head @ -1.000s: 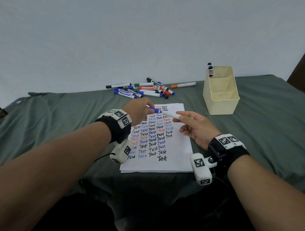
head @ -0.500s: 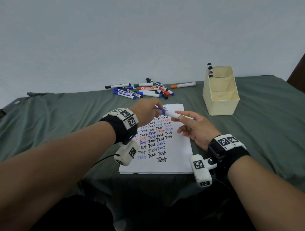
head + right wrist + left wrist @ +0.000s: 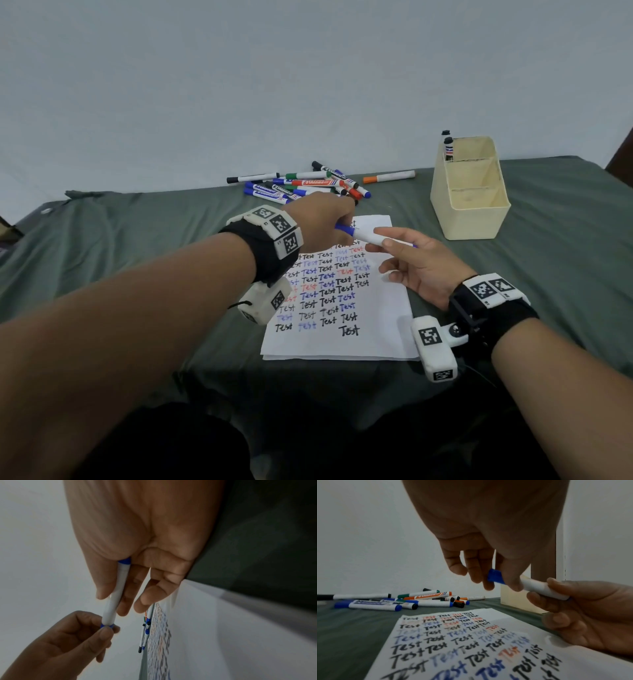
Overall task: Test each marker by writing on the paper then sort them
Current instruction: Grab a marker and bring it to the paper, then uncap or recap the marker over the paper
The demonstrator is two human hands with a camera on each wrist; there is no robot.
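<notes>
Both hands hold one blue marker (image 3: 364, 236) above the top of the paper (image 3: 383, 308). My right hand (image 3: 416, 263) pinches its white barrel (image 3: 541, 586) between thumb and fingers. My left hand (image 3: 325, 222) pinches the blue cap (image 3: 494, 576) at the other end; in the right wrist view the cap (image 3: 107, 626) sits against the barrel (image 3: 116, 592). The sheet carries rows of "Test" in black, blue and red. A pile of markers (image 3: 305, 186) lies beyond the paper.
A cream organiser with three compartments (image 3: 471, 219) stands at the right, with two black-capped markers (image 3: 448, 149) upright in its far compartment. An orange-capped marker (image 3: 388, 177) lies apart from the pile. A green cloth (image 3: 137, 246) covers the table; a white wall stands behind.
Both hands have shifted slightly to the right and away from me over the paper. The left hand has closed in on the marker's capped end, the right hand keeping the barrel.
</notes>
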